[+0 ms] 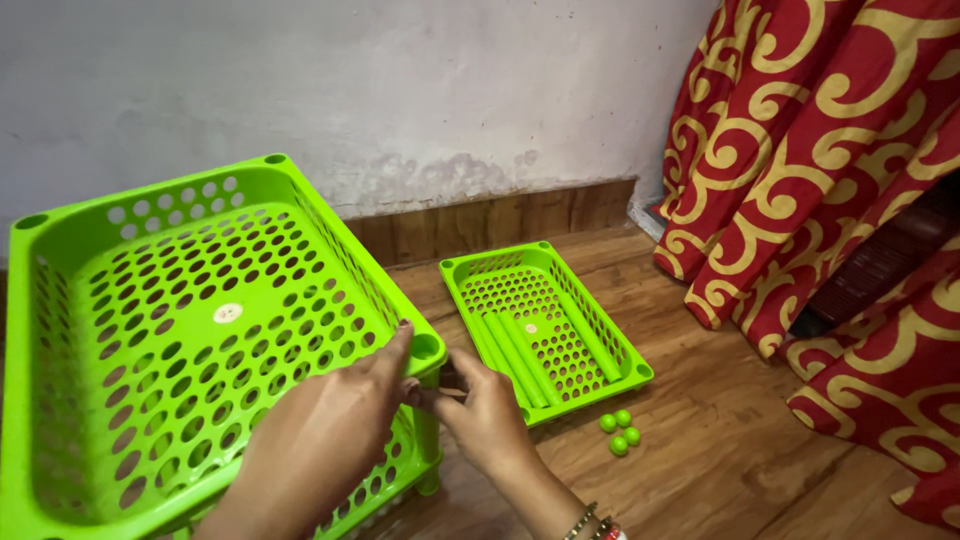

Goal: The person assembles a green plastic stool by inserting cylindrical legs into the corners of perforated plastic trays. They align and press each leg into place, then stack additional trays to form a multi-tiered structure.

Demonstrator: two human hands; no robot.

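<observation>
At near-right corner of big perforated green plastic tray (150, 330), I judged leg-fitting step underway: left hand (320, 440) fingers pressed on corner socket, right hand (487, 415) pinched at green post (428, 440); next called for square seating.

Wooden floor (720, 440) with green basket (545, 325), green balls (620, 433).

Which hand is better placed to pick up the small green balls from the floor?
Probably the right hand: it is on the same side as the balls, while the left hand rests on the big basket's corner.
</observation>
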